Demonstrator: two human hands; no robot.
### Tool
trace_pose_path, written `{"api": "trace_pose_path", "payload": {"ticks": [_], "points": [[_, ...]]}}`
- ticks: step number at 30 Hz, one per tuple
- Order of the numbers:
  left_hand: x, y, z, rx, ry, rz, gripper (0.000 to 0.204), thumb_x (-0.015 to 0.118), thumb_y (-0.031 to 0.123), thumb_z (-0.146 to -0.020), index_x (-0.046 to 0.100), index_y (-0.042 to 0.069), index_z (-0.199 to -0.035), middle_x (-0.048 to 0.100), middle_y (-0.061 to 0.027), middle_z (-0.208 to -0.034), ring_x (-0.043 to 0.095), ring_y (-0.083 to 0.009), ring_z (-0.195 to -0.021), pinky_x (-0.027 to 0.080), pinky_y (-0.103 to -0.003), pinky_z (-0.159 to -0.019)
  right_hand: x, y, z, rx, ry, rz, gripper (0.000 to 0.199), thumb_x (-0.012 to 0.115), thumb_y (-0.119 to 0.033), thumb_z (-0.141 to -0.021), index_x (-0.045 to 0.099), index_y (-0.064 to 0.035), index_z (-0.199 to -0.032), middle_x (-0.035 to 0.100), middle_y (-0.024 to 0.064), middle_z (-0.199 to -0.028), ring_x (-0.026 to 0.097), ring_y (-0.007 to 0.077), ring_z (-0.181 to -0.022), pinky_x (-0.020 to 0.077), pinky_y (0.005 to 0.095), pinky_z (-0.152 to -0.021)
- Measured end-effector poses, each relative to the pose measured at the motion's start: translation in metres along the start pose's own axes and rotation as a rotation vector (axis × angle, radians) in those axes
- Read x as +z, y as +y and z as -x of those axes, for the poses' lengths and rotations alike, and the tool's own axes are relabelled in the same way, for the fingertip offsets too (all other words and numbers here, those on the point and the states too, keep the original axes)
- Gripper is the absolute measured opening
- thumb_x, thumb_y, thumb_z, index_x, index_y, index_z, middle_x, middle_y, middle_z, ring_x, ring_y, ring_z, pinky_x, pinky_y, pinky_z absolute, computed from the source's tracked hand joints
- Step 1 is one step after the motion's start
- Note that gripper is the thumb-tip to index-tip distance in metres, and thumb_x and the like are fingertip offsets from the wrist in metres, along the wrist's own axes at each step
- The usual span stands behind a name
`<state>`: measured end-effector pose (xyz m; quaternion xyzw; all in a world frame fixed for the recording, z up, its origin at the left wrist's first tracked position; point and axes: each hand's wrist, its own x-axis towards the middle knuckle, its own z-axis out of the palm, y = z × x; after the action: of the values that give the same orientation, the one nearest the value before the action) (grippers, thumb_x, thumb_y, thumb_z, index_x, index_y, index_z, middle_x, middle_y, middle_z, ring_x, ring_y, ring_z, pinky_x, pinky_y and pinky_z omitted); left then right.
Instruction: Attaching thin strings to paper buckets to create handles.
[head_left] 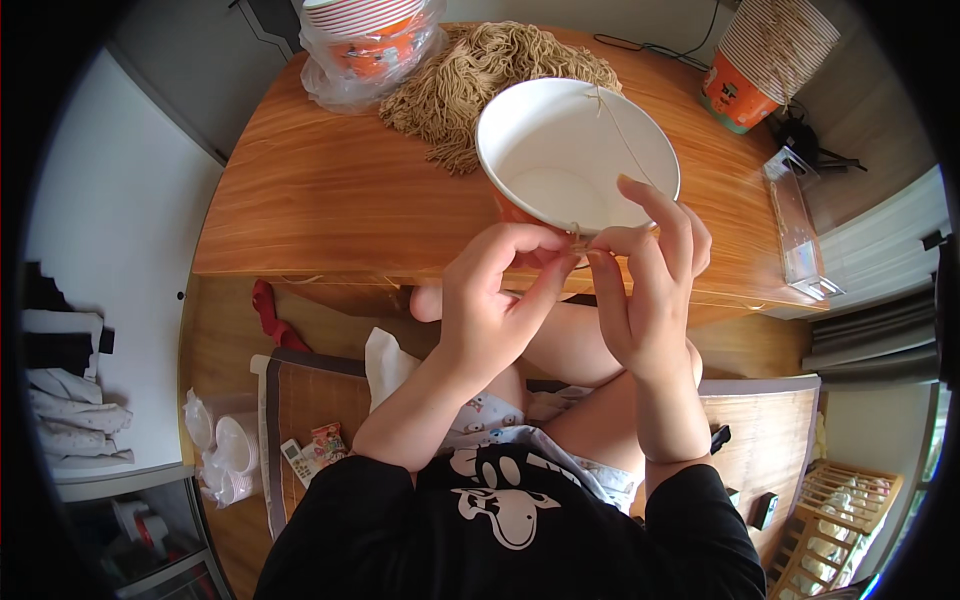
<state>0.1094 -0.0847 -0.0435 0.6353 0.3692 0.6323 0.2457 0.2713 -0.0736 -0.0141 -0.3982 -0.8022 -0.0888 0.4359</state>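
Tan cord: at the near rim of a large paper bucket (pixel 545 150), between the person's fingertips; likely very light, limp and easily slipped, best pinched close to its end.
Cord's look: thin (pixel 576 240), pale brown; a strand also crosses the bucket's mouth from a small tie at the far rim toward the right hand.
Bucket: white inside, orange outside, round-mouthed, standing at the table's front edge; probably light and stiff-walled but dentable, best held by the rim.
Left hand: thumb and forefinger (pixel 495 290) closed on the cord.
Right hand: thumb and forefinger (pixel 650 275) closed on it too, other fingers raised over the bucket.
Behind the bucket: a heap of tan yarn (pixel 490 85) on the wooden table (pixel 310 200).
Far corners: stacked buckets, one stack in clear plastic (pixel 365 50) at left, another (pixel 765 65) at right.
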Motion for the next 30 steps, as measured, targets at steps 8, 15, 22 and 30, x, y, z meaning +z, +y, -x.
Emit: {"api": "trace_pose_path", "payload": {"ticks": [8,15,22,30], "points": [[0.006,-0.006,0.009,-0.060,-0.040,0.017,0.019,0.067,-0.007,-0.088,0.066,-0.003,-0.105,0.068,-0.0121,-0.101,0.068,-0.0189,-0.086,0.055,-0.028,-0.074,0.022,-0.009,0.022,0.113,0.153,0.053,0.015,0.076,-0.011,-0.079,0.069,-0.0142,-0.092,0.046,0.0168,-0.149,0.041,0.0337,-0.130,0.0284,0.0418,-0.106],[0.009,-0.011,0.011,0.014,-0.059,0.002,0.018,0.066,-0.007,-0.089,0.068,-0.001,-0.106,0.066,-0.0084,-0.100,0.064,-0.0132,-0.083,0.052,-0.024,-0.073,0.041,-0.012,0.042,0.244,0.245,0.049,0.008,0.069,-0.007,-0.084,0.069,-0.0088,-0.092,0.037,0.0251,-0.153,0.033,0.0349,-0.140,0.0228,0.0441,-0.112],[0.009,-0.015,0.015,-0.088,-0.097,0.172,0.015,0.063,-0.002,-0.095,0.066,-0.002,-0.110,0.063,-0.0082,-0.110,0.062,-0.0117,-0.091,0.051,-0.024,-0.078,0.050,-0.007,0.048,0.182,0.297,0.039,0.010,0.070,-0.006,-0.082,0.070,-0.0086,-0.091,0.034,0.0267,-0.154,0.031,0.0365,-0.141,0.0229,0.0446,-0.112],[0.009,-0.023,0.015,-0.159,-0.101,0.309,0.018,0.063,0.000,-0.095,0.064,-0.001,-0.113,0.062,-0.0066,-0.105,0.062,-0.0110,-0.087,0.051,-0.023,-0.076,0.045,-0.007,0.046,0.163,0.272,0.038,0.012,0.071,-0.005,-0.080,0.071,-0.0100,-0.091,0.031,0.0262,-0.157,0.029,0.0372,-0.143,0.0217,0.0453,-0.113]]}}
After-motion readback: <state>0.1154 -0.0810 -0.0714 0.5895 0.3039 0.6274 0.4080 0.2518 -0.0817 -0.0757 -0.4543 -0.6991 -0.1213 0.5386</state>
